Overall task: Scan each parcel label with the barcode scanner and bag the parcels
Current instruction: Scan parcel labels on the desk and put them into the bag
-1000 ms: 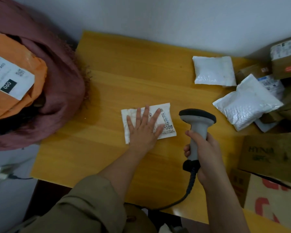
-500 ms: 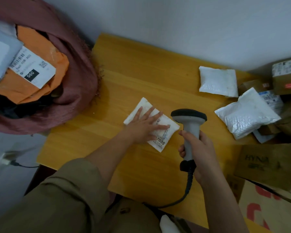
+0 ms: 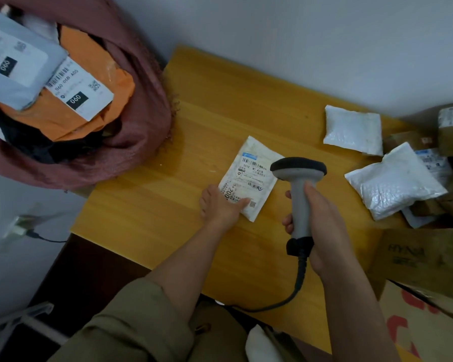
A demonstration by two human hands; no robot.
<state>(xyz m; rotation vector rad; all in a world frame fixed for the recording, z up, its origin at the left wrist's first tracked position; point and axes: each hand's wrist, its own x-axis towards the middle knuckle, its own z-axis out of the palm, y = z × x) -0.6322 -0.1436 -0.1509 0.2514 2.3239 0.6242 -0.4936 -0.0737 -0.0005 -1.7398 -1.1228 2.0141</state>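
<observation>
Pinning the parcel (image 3: pixel 249 178) flat on the worktop (image 3: pixel 212 121) with my left hand (image 3: pixel 220 207), fingers straight, so its label faces the scanner (image 3: pixel 298 178) gripped in my right hand (image 3: pixel 322 218).

left sleeve (image 3: pixel 131 322): olive-khaki, pushed up | forearms bare | hands ungloved

Wooden table (image 3: pixel 220 105); cloth bag (image 3: pixel 141 121).
</observation>
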